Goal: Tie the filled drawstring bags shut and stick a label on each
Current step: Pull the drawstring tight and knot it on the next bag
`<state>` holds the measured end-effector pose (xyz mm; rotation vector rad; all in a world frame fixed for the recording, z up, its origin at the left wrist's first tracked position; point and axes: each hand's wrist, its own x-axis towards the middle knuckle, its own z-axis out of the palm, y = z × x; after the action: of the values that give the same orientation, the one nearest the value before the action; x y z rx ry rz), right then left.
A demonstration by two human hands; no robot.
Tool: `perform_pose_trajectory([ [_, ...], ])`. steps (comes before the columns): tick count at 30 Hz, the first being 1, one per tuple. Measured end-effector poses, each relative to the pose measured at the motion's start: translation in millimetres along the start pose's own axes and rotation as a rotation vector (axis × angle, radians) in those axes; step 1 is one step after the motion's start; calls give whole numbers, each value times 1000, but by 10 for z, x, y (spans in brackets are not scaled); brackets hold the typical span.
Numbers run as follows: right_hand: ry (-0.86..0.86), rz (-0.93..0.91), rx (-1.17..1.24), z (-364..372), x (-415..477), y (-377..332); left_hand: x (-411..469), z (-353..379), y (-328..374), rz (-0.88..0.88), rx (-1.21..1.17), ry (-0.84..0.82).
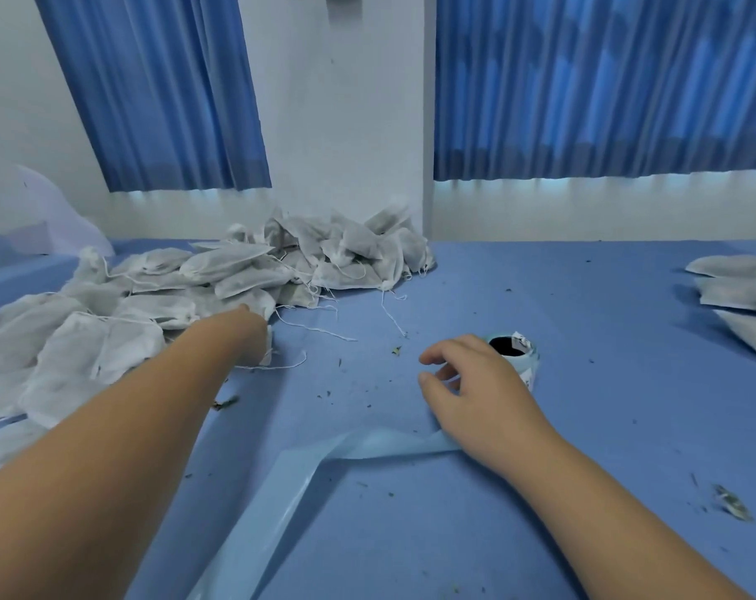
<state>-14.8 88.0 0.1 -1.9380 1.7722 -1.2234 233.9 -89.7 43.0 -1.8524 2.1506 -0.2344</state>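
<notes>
A large heap of white filled drawstring bags [220,275] with loose strings covers the left and back of the blue table [540,305]. My left hand [248,329] reaches into the near edge of the heap; its fingers are hidden among the bags, so I cannot tell whether it holds one. My right hand [471,383] hovers with loosely curled fingers just in front of the label roll [514,346] and holds nothing. A long pale-blue backing strip [281,482] trails from under that hand toward the near edge.
A few flat bags [739,292] lie stacked at the right edge. Small dried herb crumbs [733,502] are scattered over the cloth. Blue curtains [605,84] and a white wall stand behind the table.
</notes>
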Motion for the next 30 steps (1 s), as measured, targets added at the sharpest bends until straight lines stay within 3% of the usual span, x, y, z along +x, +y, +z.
perform_pose_trajectory([
  [8,11,-8,13,-15,-10,0,-169,-10,123,20,304,67],
  [15,51,-14,48,-40,-20,-12,-244,-106,276,100,41,289],
  [18,88,-25,91,-55,-19,-36,-282,-221,449,161,-282,456],
  [22,180,-7,230,-114,-4,-75,-478,-480,831,300,-976,561],
  [27,351,260,678,-418,41,-27,-862,-747,1296,549,-1650,353],
  [30,396,286,637,-754,21,166,-1047,-809,1489,701,-1841,179],
])
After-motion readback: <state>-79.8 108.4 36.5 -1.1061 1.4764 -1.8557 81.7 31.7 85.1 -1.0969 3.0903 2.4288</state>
